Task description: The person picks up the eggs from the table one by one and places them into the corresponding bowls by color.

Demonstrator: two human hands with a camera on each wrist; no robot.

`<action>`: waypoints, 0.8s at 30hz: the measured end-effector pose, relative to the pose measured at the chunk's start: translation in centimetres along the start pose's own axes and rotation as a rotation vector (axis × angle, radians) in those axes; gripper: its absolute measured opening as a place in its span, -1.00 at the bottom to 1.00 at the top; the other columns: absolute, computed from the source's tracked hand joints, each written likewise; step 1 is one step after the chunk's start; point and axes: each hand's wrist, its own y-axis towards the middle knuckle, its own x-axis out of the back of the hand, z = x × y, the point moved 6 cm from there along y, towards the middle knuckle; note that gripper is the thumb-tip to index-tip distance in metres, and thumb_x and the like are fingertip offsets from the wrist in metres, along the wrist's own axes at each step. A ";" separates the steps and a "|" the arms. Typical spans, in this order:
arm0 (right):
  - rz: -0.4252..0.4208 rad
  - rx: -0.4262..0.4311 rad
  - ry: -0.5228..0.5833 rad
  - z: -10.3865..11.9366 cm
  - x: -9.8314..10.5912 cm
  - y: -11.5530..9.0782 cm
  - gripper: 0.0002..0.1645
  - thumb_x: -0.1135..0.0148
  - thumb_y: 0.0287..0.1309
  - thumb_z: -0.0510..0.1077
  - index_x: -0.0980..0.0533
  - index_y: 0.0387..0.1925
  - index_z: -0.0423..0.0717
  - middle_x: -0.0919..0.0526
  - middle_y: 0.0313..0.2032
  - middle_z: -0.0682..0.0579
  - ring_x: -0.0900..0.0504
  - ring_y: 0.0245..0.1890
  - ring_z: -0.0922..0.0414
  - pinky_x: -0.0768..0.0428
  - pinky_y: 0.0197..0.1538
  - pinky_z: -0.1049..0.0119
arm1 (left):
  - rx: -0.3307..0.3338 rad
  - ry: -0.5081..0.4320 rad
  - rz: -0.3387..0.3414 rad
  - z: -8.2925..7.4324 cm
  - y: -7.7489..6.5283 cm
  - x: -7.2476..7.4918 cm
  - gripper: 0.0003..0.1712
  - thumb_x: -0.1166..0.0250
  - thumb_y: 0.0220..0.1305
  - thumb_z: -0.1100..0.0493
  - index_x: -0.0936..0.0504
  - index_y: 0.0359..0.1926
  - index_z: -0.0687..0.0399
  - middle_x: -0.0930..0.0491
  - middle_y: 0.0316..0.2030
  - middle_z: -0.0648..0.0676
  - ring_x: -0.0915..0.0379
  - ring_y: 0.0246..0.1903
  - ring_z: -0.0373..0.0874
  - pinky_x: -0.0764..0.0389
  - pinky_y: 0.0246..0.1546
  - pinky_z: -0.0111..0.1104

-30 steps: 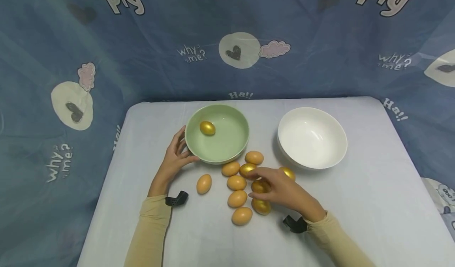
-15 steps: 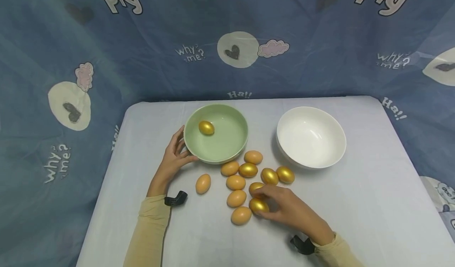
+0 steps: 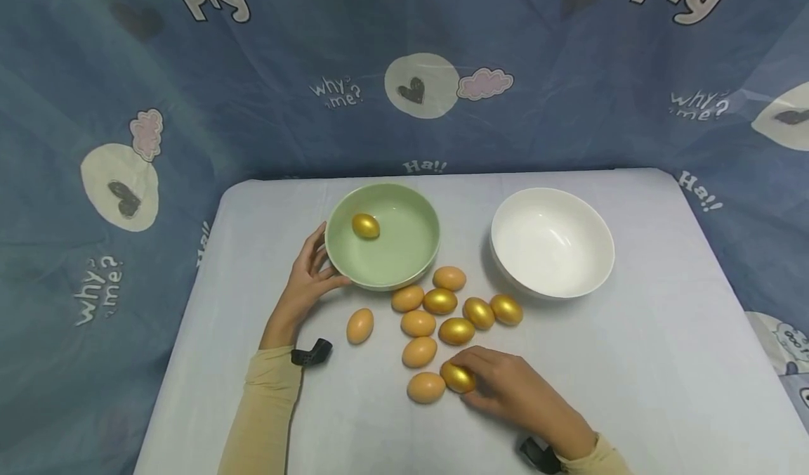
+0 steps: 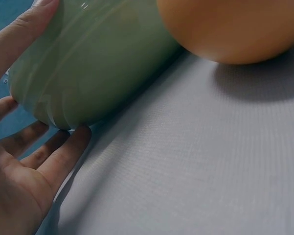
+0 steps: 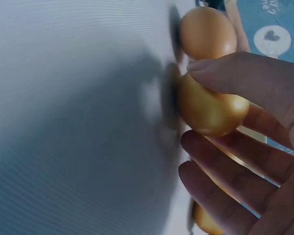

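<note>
In the head view my left hand [image 3: 306, 284] is at the left side of a green bowl [image 3: 398, 250], its fingers and thumb spread along the outer wall. The left wrist view has these fingers fairly straight, fingertips against the bowl [image 4: 102, 58]. Inside that bowl lies one gold egg [image 3: 366, 226]. My right hand [image 3: 515, 394] pinches another gold egg [image 3: 458, 377] between thumb and fingers, low over the table. This egg [image 5: 210, 110] touches or nearly touches a brown egg [image 3: 426, 388]. Several more brown eggs [image 3: 419, 353] and gold eggs [image 3: 456, 332] lie behind it.
A white bowl [image 3: 553, 243] with nothing in it stands at the back right of the white-covered table [image 3: 670, 334]. One brown egg [image 3: 360, 326] lies apart, in front of the green bowl. A blue printed curtain [image 3: 284, 124] hangs behind the table.
My right hand has moved from the middle gold eggs toward the front and now grips the frontmost one. That egg and the brown egg beside it have shifted slightly. The left hand stays at the bowl.
</note>
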 end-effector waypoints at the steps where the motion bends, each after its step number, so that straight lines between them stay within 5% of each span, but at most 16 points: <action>1: 0.006 -0.009 0.007 -0.1 -0.2 -0.1 -0.47 -0.59 -0.01 -0.11 -0.63 0.06 0.11 -0.74 -0.02 0.24 -0.73 0.00 0.24 -0.80 0.08 0.26 | -0.002 -0.001 0.000 0.0 0.0 0.0 0.36 -0.61 -0.02 0.43 -0.03 0.63 -0.35 -0.07 0.61 0.01 -0.09 0.58 0.11 -0.52 0.39 -0.47; 24: 0.040 -0.101 0.129 -1.0 -0.7 -0.3 -0.46 -0.60 0.02 -0.07 -0.62 0.08 0.14 -0.72 -0.01 0.30 -0.70 0.05 0.29 -0.77 0.17 0.27 | -0.011 -0.004 -0.002 0.0 0.0 0.1 0.35 -0.60 -0.02 0.44 -0.03 0.64 -0.32 -0.07 0.61 0.03 -0.09 0.58 0.12 -0.56 0.36 -0.45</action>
